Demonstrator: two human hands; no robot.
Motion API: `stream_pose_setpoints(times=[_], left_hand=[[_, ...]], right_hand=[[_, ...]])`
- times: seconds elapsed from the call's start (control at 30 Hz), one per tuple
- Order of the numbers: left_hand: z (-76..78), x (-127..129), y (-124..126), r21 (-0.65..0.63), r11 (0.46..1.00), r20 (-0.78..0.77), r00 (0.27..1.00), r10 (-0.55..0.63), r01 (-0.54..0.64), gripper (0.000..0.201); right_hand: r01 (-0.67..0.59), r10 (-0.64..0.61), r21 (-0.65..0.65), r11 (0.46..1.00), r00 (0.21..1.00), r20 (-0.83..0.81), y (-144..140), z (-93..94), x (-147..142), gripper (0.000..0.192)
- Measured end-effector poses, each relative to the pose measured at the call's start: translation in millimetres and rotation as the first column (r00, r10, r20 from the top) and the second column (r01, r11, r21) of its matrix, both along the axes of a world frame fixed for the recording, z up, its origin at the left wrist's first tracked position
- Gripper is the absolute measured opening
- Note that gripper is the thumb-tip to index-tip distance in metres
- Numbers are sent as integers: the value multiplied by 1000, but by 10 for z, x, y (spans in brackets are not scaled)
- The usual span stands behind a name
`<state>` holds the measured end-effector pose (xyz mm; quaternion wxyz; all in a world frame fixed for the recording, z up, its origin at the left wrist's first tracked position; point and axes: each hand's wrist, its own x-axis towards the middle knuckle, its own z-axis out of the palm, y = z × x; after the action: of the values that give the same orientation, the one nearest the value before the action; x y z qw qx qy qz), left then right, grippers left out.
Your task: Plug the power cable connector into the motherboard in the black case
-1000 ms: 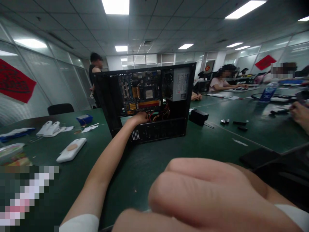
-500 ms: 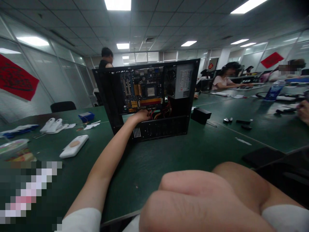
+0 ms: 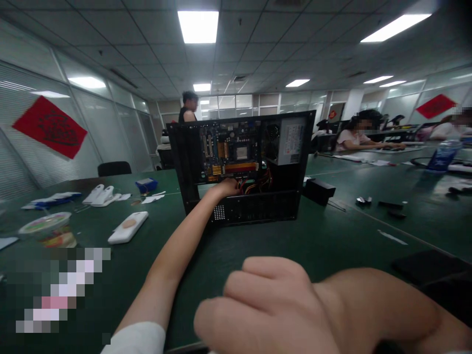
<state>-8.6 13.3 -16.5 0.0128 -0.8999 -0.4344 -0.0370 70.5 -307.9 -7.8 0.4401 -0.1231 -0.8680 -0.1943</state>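
Green table (image 3: 295,246) carries an open black PC case (image 3: 241,167), standing upright well ahead. Left hand (image 3: 226,188) reaches inside it, touching the cables (image 3: 258,184) just below the motherboard (image 3: 228,150); its grip cannot be told. Right hand (image 3: 273,309) hangs close to the camera, fingers loosely curled, holding nothing

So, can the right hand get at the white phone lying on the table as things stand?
Probably yes, with a stretch. The right hand rests near the table edge, and the white phone lies on bare green table across the outstretched left arm. That arm, whose left hand is inside the computer case, is the only obstacle.
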Motion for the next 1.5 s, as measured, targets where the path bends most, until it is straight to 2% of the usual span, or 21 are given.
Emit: stream_pose_setpoints(times=[0.03, 0.1, 0.17, 0.23, 0.33, 0.43, 0.5, 0.6, 0.67, 0.73, 0.83, 0.9, 1.07, 1.3, 1.4, 1.5], left_hand=[[9, -2, -23, -4, 1000, 2, 1000, 9, -9, 30], [29, -17, -64, -19, 1000, 19, 1000, 14, -14, 31], [53, -45, -87, -33, 999, 29, 1000, 8, -7, 34], [91, -88, -94, -38, 999, 15, 1000, 7, -6, 36], [195, -176, -122, -49, 999, -30, 1000, -3, 1, 36], [345, -283, -224, -70, 996, -55, 997, -61, 57, 51], [435, -342, -313, -140, 986, -90, 991, -98, 85, 57], [489, -378, -387, -237, 970, -186, 978, -93, 47, 72], [455, -376, -369, -266, 964, -245, 966, -79, 11, 77], [392, -379, -308, -300, 954, -257, 963, -85, 4, 73], [314, -415, -197, -417, 907, -175, 974, -141, 56, 63], [298, -448, -147, -468, 879, -123, 979, -162, 86, 59], [348, -461, -138, -421, 899, -132, 973, -192, 120, 60], [439, -500, -167, -380, 920, -175, 969, -176, 99, 63], [455, -616, -107, -379, 921, -187, 967, -176, 95, 67], [441, -800, 0, -362, 930, -203, 968, -146, 64, 71]], right_hand=[[-49, 50, 81, 995, 999, -7, 113, 13, -24, 25], [-34, 32, 182, 983, 999, 14, 397, 28, -38, 33], [138, -164, 179, 974, 977, 136, 747, 32, 33, 34], [333, -355, 128, 934, 902, 247, 1127, 31, 228, 37], [604, -579, 63, 794, 722, 379, 1628, 20, 734, 35], [791, -702, 69, 607, 494, 513, 1890, -45, 1313, 33], [834, -678, 61, 548, 400, 617, 1921, -133, 1606, 26], [833, -678, 68, 549, 396, 618, 1867, -297, 1789, 31], [837, -720, 77, 541, 414, 557, 1838, -393, 1757, 36], [863, -762, 62, 502, 407, 504, 1843, -455, 1662, 33], [901, -800, 9, 433, 379, 466, 1887, -476, 1525, 33], [912, -795, -15, 410, 366, 484, 1902, -457, 1479, 35], [925, -791, -11, 379, 330, 514, 1835, -419, 1446, 32], [943, -803, -15, 332, 291, 519, 1671, -418, 1266, 31], [939, -796, -1, 345, 293, 530, 1555, -388, 1118, 31], [924, -782, 22, 382, 311, 539, 1418, -348, 918, 32]])
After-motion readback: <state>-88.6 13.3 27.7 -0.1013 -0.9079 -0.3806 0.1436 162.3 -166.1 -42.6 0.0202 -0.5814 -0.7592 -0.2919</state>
